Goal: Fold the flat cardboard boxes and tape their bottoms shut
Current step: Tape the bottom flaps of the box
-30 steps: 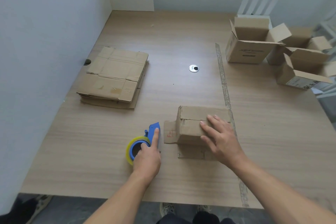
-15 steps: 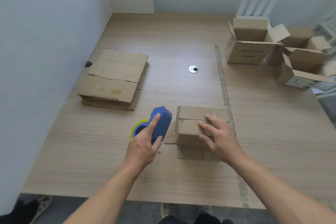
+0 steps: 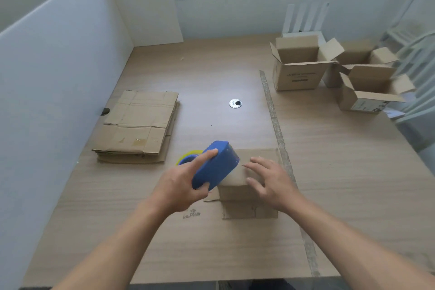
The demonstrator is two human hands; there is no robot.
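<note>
- Cardboard first: the stack of flat cardboard boxes lies at the left of the table, well apart from the work, and needs no attention until this bottom is sealed
- Left grip is clenched round the blue tape dispenser, forefinger laid along its upper side, with the yellow tape roll showing behind it; the dispenser's front end hangs at the left edge of the box, and I cannot tell whether it touches the cardboard
- Best start, as I judge it, is on the left side wall just below the edge, so the tape wraps the corner; then draw it straight to the right along the seam with even downward pressure
- Box in hand stands bottom-up near the front middle of the table, its lower flaps splayed flat on the wood; the seam itself is mostly hidden under dispenser and fingers
- Right grip is released, fingers spread and resting on the box top, pressing the flaps down; it should hold them level and butted together, then slide clear ahead of the dispenser, or the tape may catch the fingers or bridge a gap
- Folded boxes stand open-topped at the far right, close together
</note>
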